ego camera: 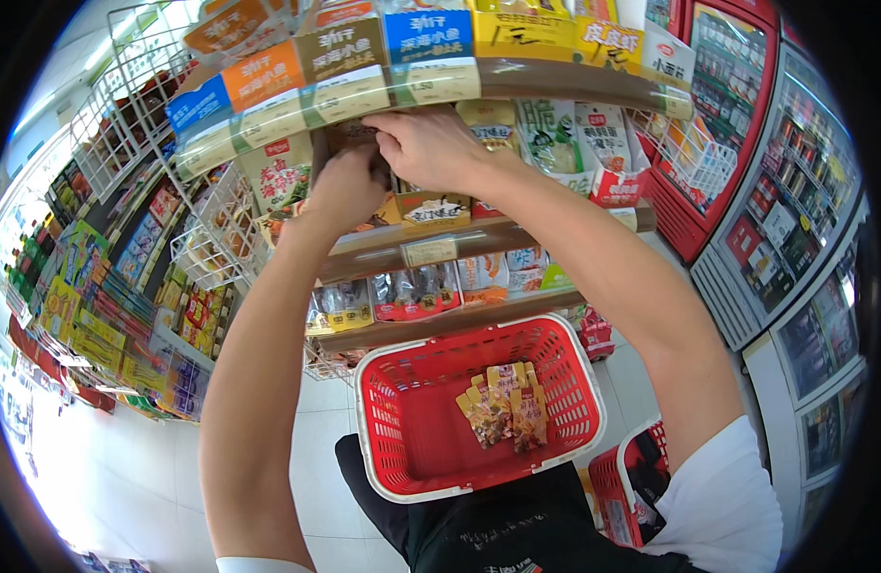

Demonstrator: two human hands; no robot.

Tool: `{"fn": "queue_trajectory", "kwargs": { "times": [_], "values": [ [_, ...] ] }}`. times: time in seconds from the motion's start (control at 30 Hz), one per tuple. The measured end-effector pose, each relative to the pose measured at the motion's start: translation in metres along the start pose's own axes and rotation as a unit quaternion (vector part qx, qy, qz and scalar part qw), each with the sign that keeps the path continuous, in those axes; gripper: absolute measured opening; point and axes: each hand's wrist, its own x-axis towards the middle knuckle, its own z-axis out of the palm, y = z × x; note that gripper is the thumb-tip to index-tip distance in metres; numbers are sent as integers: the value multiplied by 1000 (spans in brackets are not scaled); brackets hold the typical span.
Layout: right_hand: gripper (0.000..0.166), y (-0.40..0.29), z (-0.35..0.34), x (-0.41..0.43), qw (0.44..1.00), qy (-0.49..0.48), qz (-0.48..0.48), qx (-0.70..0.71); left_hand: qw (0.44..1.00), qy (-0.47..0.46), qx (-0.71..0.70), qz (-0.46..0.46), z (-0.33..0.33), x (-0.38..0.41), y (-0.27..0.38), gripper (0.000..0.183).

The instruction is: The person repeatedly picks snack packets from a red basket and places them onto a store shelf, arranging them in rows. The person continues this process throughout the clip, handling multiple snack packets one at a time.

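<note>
Both hands reach into a shelf compartment of packaged snacks, under a brown shelf edge with price tags. My left hand (351, 188) is low in the compartment, its fingers hidden among dark packaging. My right hand (429, 147) is just right of it and a little higher, fingers curled at the shadowed box; whether either hand grips something cannot be told. A green and white snack bag (279, 172) stands left of my left hand. Below, a red plastic shopping basket (440, 469) with a white rim rests near my lap, holding several yellow snack packets (508, 405).
The upper shelf edge (591, 77) juts out just above my hands. Wire baskets (211, 251) hang at left. A second red basket (616, 494) stands on the floor at lower right. Glass-door refrigerators (791, 208) line the right side, and another stocked rack (89, 315) stands at left.
</note>
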Motion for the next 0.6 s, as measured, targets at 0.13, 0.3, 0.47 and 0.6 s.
{"fn": "queue_trajectory", "kwargs": {
  "times": [0.13, 0.3, 0.47, 0.6],
  "values": [
    [22, -14, -24, -55, 960, 197, -192, 44, 975, 170, -65, 129, -6, -42, 19, 18],
    [16, -27, -29, -181, 975, 111, -146, 128, 975, 98, -118, 162, 23, -141, 65, 12],
    [14, 0, 24, -309, 969, -202, 106, 97, 961, -84, -260, -51, 145, -216, 59, 9],
    [26, 24, 76, -377, 813, -529, 241, -6, 907, -275, -298, -118, 254, -268, 62, 31]
  ]
}}
